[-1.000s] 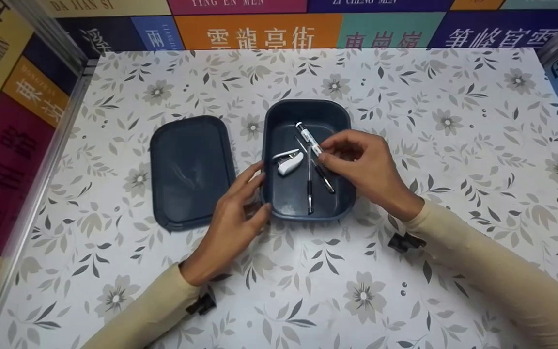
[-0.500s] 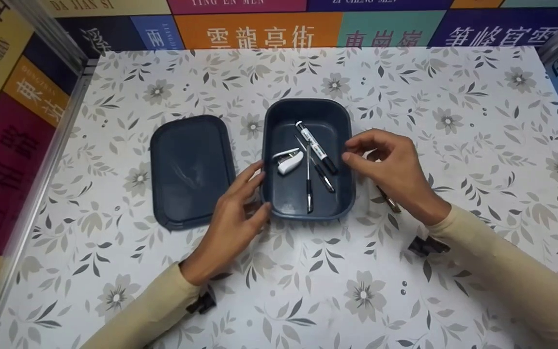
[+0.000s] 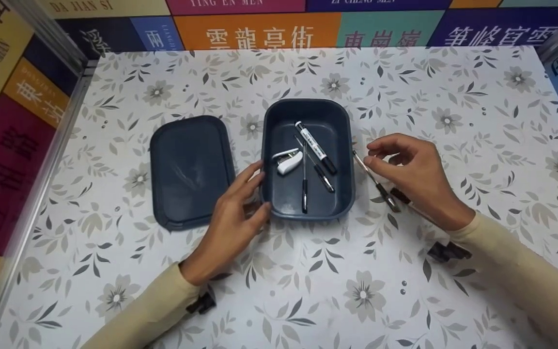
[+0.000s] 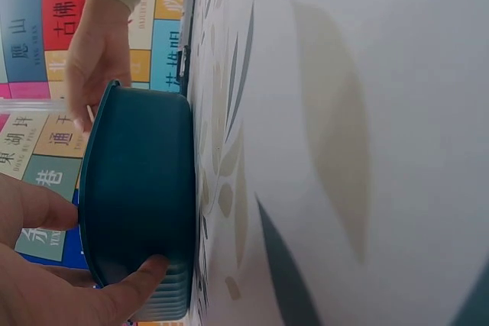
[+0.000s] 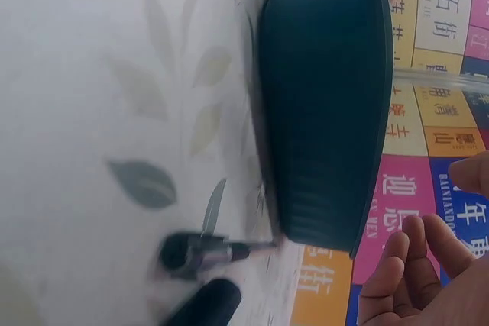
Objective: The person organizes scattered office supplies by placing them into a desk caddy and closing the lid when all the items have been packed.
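Note:
My left hand (image 3: 233, 220) rests against the left side of a dark blue plastic box (image 3: 265, 194); the left wrist view shows its fingertips touching the wall. Inside the box lie a white marker (image 3: 314, 145) with a black end, two black-grip pens, one a pen (image 3: 304, 189) lying lengthwise, and a small white stapler (image 3: 289, 162). To the right of the box my right hand (image 3: 412, 167) hovers with thumb and fingers apart and nothing held, as the right wrist view shows. Below its fingertips another pen (image 3: 380, 189) lies on the table, beside a dark-ended item (image 3: 400, 195) partly hidden by the hand.
The box's dark blue lid (image 3: 192, 174) lies flat to the left of the box. A white floral-patterned tabletop (image 3: 308, 291) spreads under everything. Coloured panels with lettering (image 3: 259, 34) stand behind the table's far edge and along both sides.
My right hand has let go of the marker in the box and moved right, out over the table. The lengthwise pen in the box has shifted slightly left. The left hand stays put.

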The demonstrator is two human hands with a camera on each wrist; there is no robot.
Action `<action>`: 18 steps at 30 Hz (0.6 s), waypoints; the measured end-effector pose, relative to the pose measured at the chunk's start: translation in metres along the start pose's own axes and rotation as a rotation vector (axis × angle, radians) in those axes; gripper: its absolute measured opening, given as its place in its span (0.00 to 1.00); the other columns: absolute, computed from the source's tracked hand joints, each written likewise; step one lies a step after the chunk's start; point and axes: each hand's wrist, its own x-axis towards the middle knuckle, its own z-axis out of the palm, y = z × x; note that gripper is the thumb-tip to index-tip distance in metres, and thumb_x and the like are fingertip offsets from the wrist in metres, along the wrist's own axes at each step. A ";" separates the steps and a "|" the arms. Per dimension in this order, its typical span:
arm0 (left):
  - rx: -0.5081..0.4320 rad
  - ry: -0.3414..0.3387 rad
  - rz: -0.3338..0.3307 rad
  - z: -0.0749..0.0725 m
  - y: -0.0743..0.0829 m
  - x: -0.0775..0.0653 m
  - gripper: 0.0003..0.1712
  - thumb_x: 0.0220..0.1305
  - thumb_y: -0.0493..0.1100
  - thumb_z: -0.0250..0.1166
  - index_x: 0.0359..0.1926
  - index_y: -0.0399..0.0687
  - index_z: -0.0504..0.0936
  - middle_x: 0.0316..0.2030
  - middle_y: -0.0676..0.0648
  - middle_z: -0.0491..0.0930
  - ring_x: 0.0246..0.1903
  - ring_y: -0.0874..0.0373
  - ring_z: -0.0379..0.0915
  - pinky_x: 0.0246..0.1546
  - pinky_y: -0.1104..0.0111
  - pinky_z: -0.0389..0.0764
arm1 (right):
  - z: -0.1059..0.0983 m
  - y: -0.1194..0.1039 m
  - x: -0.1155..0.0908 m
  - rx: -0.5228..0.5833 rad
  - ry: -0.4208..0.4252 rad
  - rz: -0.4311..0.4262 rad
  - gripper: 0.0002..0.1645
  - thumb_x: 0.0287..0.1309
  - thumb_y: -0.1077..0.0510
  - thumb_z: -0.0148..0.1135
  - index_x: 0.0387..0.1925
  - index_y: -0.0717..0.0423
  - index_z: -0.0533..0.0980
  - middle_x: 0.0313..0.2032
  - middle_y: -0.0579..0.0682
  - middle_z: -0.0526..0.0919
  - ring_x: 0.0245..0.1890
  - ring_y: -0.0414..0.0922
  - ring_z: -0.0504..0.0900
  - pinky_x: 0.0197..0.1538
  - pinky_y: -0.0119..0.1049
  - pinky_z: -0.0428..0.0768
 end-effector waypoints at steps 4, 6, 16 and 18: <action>0.008 -0.001 -0.011 -0.001 0.001 0.000 0.36 0.71 0.25 0.65 0.78 0.28 0.70 0.85 0.46 0.61 0.69 0.42 0.79 0.56 0.61 0.90 | -0.009 0.005 -0.002 -0.036 0.003 0.014 0.11 0.65 0.62 0.78 0.48 0.58 0.91 0.39 0.48 0.92 0.39 0.42 0.86 0.42 0.28 0.82; 0.013 0.001 -0.011 -0.001 0.002 0.000 0.36 0.72 0.25 0.65 0.78 0.27 0.70 0.84 0.46 0.61 0.73 0.43 0.75 0.58 0.61 0.89 | -0.013 0.008 -0.003 -0.046 -0.002 0.017 0.11 0.66 0.61 0.78 0.49 0.59 0.91 0.40 0.47 0.92 0.39 0.42 0.86 0.43 0.28 0.82; 0.045 0.012 0.004 -0.001 0.003 0.000 0.35 0.71 0.26 0.67 0.77 0.28 0.72 0.84 0.45 0.63 0.76 0.49 0.70 0.60 0.61 0.88 | -0.027 0.019 -0.009 -0.088 -0.005 0.064 0.13 0.67 0.59 0.79 0.50 0.59 0.90 0.41 0.46 0.92 0.37 0.42 0.86 0.40 0.26 0.81; 0.038 0.012 0.005 -0.001 0.002 0.000 0.35 0.70 0.25 0.67 0.77 0.28 0.72 0.84 0.46 0.63 0.75 0.48 0.71 0.59 0.61 0.88 | -0.029 0.022 -0.010 -0.096 -0.003 0.070 0.13 0.67 0.59 0.79 0.50 0.59 0.90 0.40 0.46 0.91 0.35 0.42 0.86 0.37 0.25 0.81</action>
